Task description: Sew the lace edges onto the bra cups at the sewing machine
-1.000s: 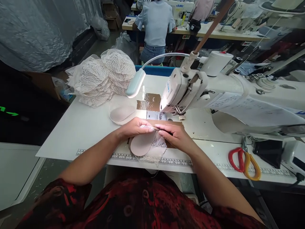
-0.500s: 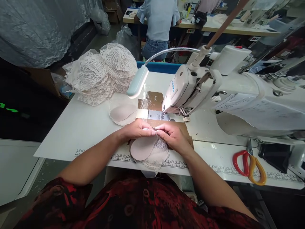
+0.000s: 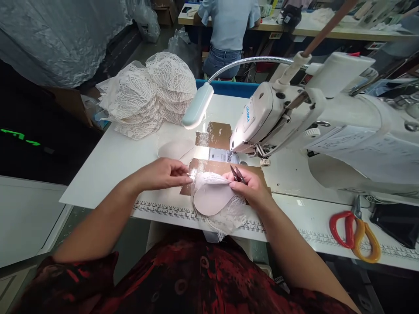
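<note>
My right hand (image 3: 248, 185) pinches the edge of a pale padded bra cup (image 3: 212, 199) with lace (image 3: 231, 216) around it. Small dark thread snips (image 3: 238, 174) are also held in that hand, their blades pointing up and toward the machine. To the left of the cup is my left hand (image 3: 165, 174), thumb and fingers apart, with nothing visible between them. Its fingertips are close to the cup's left edge; whether they touch it I cannot tell. Behind the left hand, another smooth pale cup piece (image 3: 175, 149) lies on the white table (image 3: 111, 174).
The sewing machine (image 3: 255, 117) stands just beyond my hands, with a lamp (image 3: 198, 107) on a bendable neck. A stack of lace cups (image 3: 137, 98) sits at back left. Red-and-orange scissors (image 3: 356, 231) lie at right. A person (image 3: 227, 26) sits at another table behind.
My left hand has let go of the cup edge and moved left. The right hand keeps the cup, and the snips now show clearly. The whole view has shifted slightly.
</note>
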`<state>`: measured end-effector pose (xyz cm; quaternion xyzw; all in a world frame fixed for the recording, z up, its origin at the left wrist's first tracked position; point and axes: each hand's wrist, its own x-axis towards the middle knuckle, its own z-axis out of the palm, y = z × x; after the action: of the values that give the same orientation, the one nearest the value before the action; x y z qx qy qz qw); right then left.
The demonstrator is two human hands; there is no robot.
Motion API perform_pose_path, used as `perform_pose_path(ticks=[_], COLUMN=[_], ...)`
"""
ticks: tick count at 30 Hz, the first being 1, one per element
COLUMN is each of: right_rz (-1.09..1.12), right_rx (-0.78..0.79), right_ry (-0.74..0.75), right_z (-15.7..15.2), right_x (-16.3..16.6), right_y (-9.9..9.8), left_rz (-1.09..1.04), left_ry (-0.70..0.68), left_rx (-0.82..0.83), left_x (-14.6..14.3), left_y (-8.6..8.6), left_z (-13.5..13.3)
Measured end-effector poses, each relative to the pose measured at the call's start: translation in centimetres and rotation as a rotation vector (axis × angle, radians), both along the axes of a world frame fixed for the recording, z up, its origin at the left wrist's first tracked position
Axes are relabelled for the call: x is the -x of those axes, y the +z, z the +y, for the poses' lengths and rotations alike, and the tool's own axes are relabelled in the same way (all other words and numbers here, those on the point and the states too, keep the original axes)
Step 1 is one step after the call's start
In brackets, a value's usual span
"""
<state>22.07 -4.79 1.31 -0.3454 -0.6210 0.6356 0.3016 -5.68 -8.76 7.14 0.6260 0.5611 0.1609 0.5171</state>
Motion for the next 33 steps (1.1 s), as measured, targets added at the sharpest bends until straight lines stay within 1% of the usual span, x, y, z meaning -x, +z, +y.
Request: perform_pose_path(ticks=[2, 4, 6, 8, 10, 12, 14, 16, 18, 20, 25, 33], right_rz=[0.065, 0.089, 0.052, -0.041, -0.106, -0.100, -0.101, -0.157, -0.207, -0.226, -0.226, -0.135], right_rx=[0.014, 0.036, 0.048, 0.022, 0.009, 0.015, -0.014, -0.114, -0.214, -0.259, -0.235, -0.287], right_ry=[-0.006, -0.002, 0.065, 0.180, 0.235, 0.185, 0.113, 0.097, 0.123, 0.159, 0.163, 0.106], right_z=[-0.1, -0.3, -0.4, -0.5, -0.6, -0.7, -0.6, -0.6, -0.6, -0.7, -1.1, -1.2], right_x=[-0.1, -0.1, -0.1, 0.0, -0.1, -0.2, -0.3, -0.3, -0.1, 0.2, 1.1, 2.0], right_y=[-0.3, -0.5, -0.4, -0.1, 0.2, 0.3, 0.3, 0.3, 0.4, 0.6, 0.9, 0.1], left_rz=[-0.239, -0.498, -0.661, -0.737, -0.743, -0.696, -0.648, -0.612, -0.588, -0.572, -0.512, -0.459], left_ry=[0.002, 0.063, 0.189, 0.314, 0.353, 0.339, 0.320, 0.305, 0.288, 0.270, 0.248, 0.262], left_rx=[0.213, 0.317, 0.329, 0.303, 0.268, 0.227, 0.192, 0.155, 0.118, 0.085, 0.047, 0.055], left_x=[-0.4, -1.6, -3.1, -4.3, -5.0, -5.2, -5.2, -5.2, -5.3, -5.4, -5.6, -6.0], left_y=[-1.1, -2.6, -3.8, -4.5, -4.4, -4.0, -3.6, -3.4, -3.4, -3.7, -4.2, -4.5], left_z=[-0.8, -1.4, -1.7, -1.8, -1.8, -1.8, -1.8, -1.8, -1.8, -1.8, -1.7, -1.6])
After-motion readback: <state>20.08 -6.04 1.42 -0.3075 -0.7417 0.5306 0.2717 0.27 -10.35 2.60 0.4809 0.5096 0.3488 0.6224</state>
